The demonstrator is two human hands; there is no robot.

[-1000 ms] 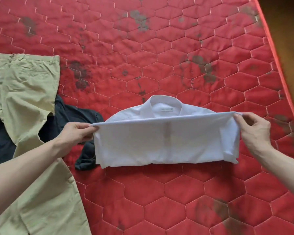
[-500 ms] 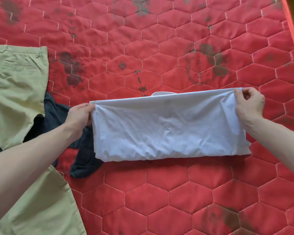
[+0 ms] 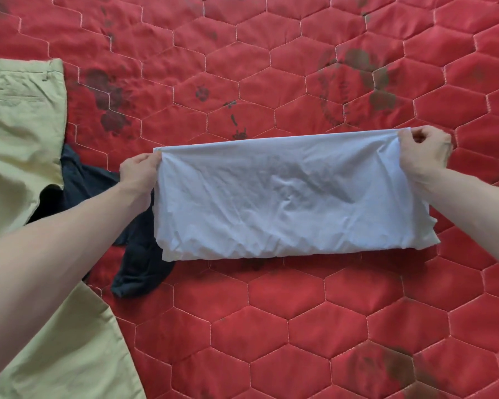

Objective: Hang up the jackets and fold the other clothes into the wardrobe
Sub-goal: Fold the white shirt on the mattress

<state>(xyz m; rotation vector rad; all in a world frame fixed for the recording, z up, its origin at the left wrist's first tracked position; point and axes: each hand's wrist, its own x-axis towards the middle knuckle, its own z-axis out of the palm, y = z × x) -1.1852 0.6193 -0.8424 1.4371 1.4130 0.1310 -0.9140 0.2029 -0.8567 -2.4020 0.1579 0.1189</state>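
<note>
A white shirt (image 3: 294,197) lies folded into a wide band across the middle of a red quilted mattress (image 3: 271,326). My left hand (image 3: 139,174) pinches the far left corner of its upper layer. My right hand (image 3: 424,151) pinches the far right corner. The layer I hold covers the collar, which is hidden. The far edge is stretched taut between both hands.
Light green trousers (image 3: 18,133) lie spread along the left side. A dark navy garment (image 3: 139,260) lies crumpled between the trousers and the shirt, partly under my left forearm. Dark stains mark the mattress at several spots.
Both hands carried the shirt's upper layer away from me, over the collar. The collar showed a second ago and is now covered.
</note>
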